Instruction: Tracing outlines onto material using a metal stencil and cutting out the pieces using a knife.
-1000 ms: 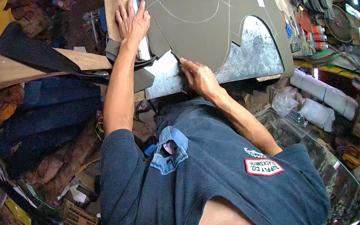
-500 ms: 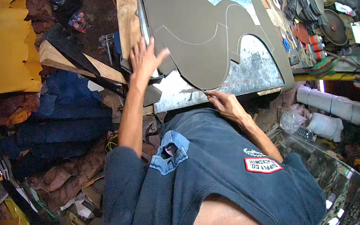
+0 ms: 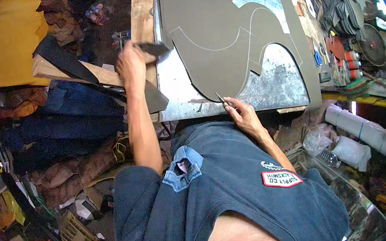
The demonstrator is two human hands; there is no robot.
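The large grey-brown sheet point(image 3: 208, 16) lies over a mottled metal plate point(image 3: 178, 98) in front of the person and runs past the upper edge of view; with neither hand pressing on it, it could slip or buckle if the blade point(image 3: 219, 97) pulled at it; its long axis seems to run away from the body, with a rounded lobe point(image 3: 219, 75) pointing back toward it; the left hand point(image 3: 130, 65) is blurred, its fingers seemingly clamped on the left end of a dark scrap point(image 3: 156, 48); the right hand point(image 3: 243, 114) has thumb and fingers pinched together on the blade; the scrap, across the plate's left edge, could snag the sheet if swung right; its long axis lies crosswise, free end pointing right; the slim blade points away and slightly left over the lobe, so a dropped wrist could nick it; whether the tip touches, I cannot tell.
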